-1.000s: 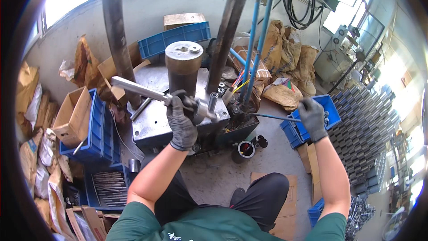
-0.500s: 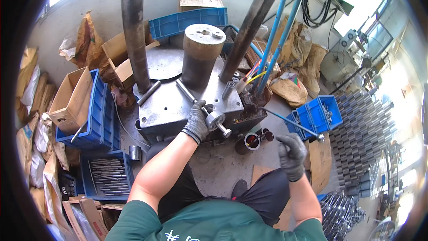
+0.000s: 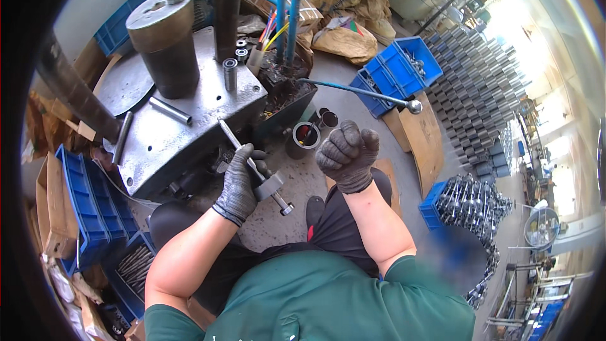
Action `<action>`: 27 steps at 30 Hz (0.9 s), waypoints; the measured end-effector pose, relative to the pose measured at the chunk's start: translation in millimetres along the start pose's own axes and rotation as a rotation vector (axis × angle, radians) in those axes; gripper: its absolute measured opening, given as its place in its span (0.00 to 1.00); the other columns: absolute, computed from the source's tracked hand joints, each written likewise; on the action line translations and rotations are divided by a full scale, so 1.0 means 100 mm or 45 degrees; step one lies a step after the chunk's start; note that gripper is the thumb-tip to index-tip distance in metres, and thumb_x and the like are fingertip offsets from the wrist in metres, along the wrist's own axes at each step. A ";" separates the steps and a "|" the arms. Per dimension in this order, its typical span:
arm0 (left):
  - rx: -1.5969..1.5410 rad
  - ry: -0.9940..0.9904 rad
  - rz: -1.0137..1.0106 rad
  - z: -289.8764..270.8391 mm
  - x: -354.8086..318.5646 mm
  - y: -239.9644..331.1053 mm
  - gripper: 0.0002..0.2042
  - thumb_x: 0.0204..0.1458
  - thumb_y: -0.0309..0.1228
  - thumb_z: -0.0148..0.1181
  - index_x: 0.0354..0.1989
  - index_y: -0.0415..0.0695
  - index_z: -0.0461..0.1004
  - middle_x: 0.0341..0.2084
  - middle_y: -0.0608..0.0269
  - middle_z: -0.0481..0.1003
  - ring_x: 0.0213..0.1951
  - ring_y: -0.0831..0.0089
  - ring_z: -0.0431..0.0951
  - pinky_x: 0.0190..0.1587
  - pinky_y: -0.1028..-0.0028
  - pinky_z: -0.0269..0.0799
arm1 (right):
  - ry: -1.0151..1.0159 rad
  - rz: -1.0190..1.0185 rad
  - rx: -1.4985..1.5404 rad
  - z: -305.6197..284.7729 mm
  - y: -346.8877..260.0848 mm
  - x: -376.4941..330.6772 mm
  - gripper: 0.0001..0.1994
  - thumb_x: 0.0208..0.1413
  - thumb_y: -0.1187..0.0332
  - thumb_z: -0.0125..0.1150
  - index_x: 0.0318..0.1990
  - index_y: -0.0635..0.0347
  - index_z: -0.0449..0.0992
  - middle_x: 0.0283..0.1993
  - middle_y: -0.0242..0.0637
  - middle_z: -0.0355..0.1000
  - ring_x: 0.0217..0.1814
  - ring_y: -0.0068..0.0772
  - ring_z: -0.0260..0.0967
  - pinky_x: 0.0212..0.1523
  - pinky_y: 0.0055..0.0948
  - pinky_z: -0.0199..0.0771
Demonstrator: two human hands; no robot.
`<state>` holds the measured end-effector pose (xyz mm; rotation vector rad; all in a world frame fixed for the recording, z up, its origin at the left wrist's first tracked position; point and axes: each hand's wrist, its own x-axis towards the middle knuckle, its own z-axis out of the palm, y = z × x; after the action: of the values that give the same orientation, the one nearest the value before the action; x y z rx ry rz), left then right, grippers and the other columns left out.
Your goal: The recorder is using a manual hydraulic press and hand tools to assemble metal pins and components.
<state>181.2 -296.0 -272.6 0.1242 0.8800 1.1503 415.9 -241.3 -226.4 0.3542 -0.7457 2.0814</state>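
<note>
My left hand, in a grey glove, is closed round a steel shaft in front of the metal bed. The shaft slants from upper left to lower right. Below my fingers a thick round collar sits on it, and a small knob ends the lower tip. My right hand, also gloved, is raised in a fist to the right, apart from the shaft. Whether anything lies inside that fist is hidden. Nearest to it stands a dark cup with something red inside.
The metal bed carries a big upright cylinder, loose steel pins and a small tube. A lever with a ball end juts out at right. Beyond are blue bins, stacked dark cylinders and piled metal parts.
My view has swung right. My left hand has drawn the shaft with its collar away from the bed, toward me. My right hand has risen and curled into a tighter fist.
</note>
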 end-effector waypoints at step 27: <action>0.489 -0.523 0.073 0.62 0.27 -0.75 0.33 0.68 0.59 0.47 0.68 0.42 0.67 0.57 0.56 0.74 0.60 0.63 0.73 0.68 0.60 0.64 | 1.343 0.320 -1.160 -0.07 0.41 -0.99 0.10 0.65 0.61 0.60 0.43 0.55 0.84 0.37 0.33 0.77 0.38 0.34 0.75 0.46 0.34 0.74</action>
<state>281.2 -285.2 -284.0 0.6801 0.7210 0.9501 440.2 -318.5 -296.9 -1.2776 -0.9510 1.5629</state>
